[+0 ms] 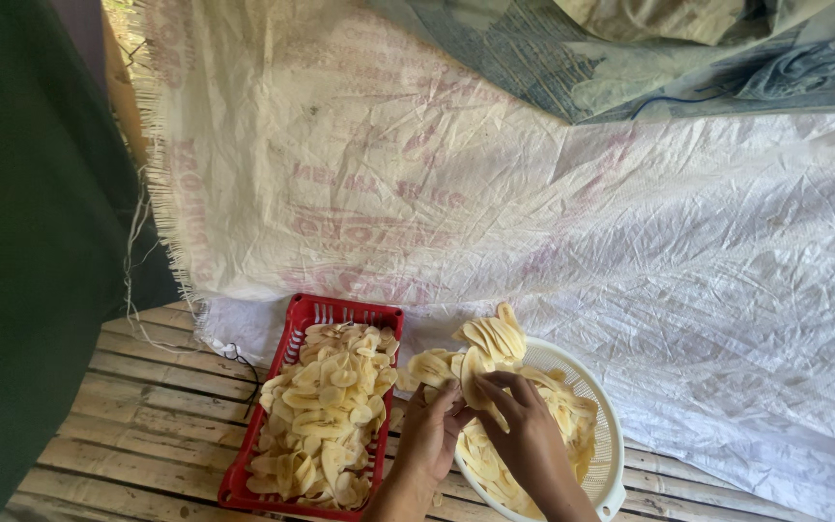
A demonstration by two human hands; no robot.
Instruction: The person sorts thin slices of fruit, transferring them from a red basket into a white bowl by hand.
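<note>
A bunch of pale yellow banana slices [480, 350] is held up between both my hands over a white round colander [611, 425] filled with more slices. My left hand [429, 430] grips the bunch from the left, near slices that stick out sideways. My right hand [526, 427] pinches the bunch from the right, fingers curled over the slices. To the left stands a red plastic basket [298, 324] heaped with the same thin slices [326, 416].
Both containers rest on a slatted bamboo platform [147, 416]. A large white woven sack sheet [533, 213] hangs and spreads behind them. A dark green cloth [21, 242] fills the left side, and blue-grey fabric [727, 48] lies at the top right.
</note>
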